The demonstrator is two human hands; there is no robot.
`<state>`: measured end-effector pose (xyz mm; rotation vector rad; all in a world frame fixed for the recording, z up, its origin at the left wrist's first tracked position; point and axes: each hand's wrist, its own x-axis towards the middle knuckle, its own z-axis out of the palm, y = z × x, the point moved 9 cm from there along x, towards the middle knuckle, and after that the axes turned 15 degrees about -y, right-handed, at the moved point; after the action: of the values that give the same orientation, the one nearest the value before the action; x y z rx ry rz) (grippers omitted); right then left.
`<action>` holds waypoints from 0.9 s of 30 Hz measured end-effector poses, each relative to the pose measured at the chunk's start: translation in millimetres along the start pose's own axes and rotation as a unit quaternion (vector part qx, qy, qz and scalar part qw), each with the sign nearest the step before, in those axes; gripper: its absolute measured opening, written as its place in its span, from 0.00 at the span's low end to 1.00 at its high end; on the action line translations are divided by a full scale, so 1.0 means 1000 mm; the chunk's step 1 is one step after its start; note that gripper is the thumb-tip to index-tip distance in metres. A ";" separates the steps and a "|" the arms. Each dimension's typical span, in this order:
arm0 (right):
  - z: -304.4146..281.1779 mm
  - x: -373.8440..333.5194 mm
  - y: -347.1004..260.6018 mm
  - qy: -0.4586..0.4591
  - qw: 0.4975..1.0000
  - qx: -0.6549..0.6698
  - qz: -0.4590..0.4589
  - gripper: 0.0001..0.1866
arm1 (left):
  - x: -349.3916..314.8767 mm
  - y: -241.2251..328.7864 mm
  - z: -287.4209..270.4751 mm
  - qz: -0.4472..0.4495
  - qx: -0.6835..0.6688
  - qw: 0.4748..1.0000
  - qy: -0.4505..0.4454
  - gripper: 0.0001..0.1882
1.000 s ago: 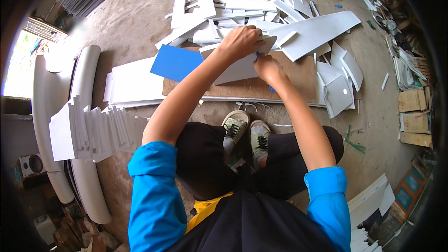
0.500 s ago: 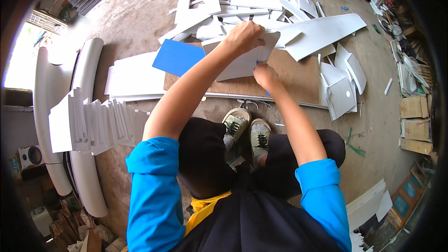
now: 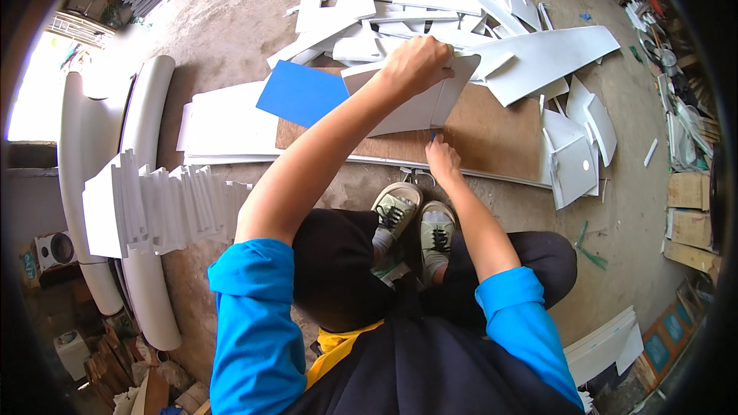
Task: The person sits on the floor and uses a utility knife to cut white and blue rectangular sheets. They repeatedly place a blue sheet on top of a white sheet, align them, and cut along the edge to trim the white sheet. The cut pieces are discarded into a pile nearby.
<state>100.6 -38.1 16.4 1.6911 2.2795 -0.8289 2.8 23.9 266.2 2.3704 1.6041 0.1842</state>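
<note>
My left hand (image 3: 419, 67) grips the far edge of a white board sheet (image 3: 407, 111), holding it tilted up off a brown wooden board (image 3: 492, 131). A straight line runs down the sheet near its right side. Below the sheet's near edge, my right hand (image 3: 443, 160) is closed around a slim blue cutter (image 3: 434, 136), mostly hidden by the fingers. The cutter's tip is at the lower end of that line; whether it touches the sheet I cannot tell. A blue sheet (image 3: 302, 94) lies left of the white one, partly behind my left forearm.
Beyond the board lies a heap of white offcuts (image 3: 415, 11). White sheets (image 3: 223, 119) extend under the board's left side. A stack of cut white pieces (image 3: 161, 204) and long white rolls (image 3: 146, 123) stand at left. Cardboard boxes (image 3: 688, 192) line the right side.
My right hand has drawn the cutter toward me, from beside the sheet's lower part to just below its near edge. The left hand still grips the sheet. The view has shifted slightly.
</note>
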 end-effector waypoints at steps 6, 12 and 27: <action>0.015 -0.011 0.008 0.045 0.999 -0.022 -0.007 0.12 | 0.007 -0.006 -0.001 0.014 0.014 1.000 0.009 0.17; 0.015 -0.040 0.031 0.043 0.998 -0.047 0.006 0.12 | 0.008 -0.025 -0.006 -0.052 0.049 0.997 0.010 0.21; -0.209 0.036 0.025 -0.104 0.887 0.441 -0.084 0.35 | -0.177 -0.172 -0.066 -0.220 -0.504 0.766 0.332 0.27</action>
<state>148.8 108.3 164.8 1.5333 2.0206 -2.2156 -234.1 -69.7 287.2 1.0790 1.6018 1.4784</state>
